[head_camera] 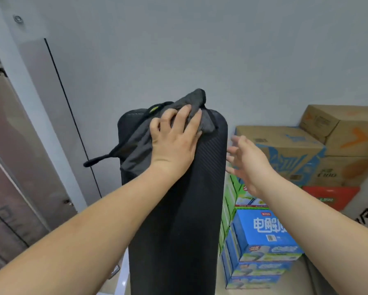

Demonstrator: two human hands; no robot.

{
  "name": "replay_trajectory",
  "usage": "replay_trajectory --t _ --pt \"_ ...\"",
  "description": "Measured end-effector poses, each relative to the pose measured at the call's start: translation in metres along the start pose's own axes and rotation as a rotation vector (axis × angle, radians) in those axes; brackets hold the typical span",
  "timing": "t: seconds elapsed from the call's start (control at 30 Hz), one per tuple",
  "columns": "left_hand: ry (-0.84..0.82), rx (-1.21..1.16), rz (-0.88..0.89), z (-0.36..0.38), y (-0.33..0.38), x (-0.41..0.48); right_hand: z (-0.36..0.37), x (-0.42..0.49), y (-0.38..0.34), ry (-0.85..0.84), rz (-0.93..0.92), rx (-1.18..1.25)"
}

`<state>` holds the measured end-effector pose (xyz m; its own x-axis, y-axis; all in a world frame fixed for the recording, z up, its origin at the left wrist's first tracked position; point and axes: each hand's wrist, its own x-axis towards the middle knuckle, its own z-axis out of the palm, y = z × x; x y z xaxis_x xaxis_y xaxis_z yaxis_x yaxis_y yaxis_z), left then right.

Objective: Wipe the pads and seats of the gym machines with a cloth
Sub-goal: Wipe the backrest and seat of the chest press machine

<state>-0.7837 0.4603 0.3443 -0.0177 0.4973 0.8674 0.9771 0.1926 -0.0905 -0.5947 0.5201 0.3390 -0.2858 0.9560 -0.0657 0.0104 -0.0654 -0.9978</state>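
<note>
A grey door (40, 124) with a dark vertical seam stands at the far left, against a pale wall (200, 50). To its right, a black strap (97, 159) hangs off the left side of the pad's top, and a small yellow-green tag (154, 109) shows near the crown.

The cloth (136, 154), dark grey, lies draped over the top of the pad and down its upper left side, with a bunched fold sticking up at the far edge. The left hand (174, 141) lies on it palm down, fingers bent and dug into the fabric, gripping it against the top.

The pad (178, 231) is a black, ribbed roll standing upright in the middle, running from the near bottom edge up to the hand.

The right hand (247, 165) is just beside the pad's upper right side, fingers straight and spread, holding nothing; whether the fingertips touch the pad cannot be told.

Further right, cartons (285, 141) of brown cardboard are stacked against the wall, above a lower pile of blue boxes (264, 231) on the floor.
</note>
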Motion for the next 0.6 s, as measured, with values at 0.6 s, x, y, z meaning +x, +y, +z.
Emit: replay_trajectory --t 0.6 --pt "-0.094 0.018 0.427 -0.018 -0.053 -0.069 0.009 -0.049 0.04 0.024 0.023 -0.366"
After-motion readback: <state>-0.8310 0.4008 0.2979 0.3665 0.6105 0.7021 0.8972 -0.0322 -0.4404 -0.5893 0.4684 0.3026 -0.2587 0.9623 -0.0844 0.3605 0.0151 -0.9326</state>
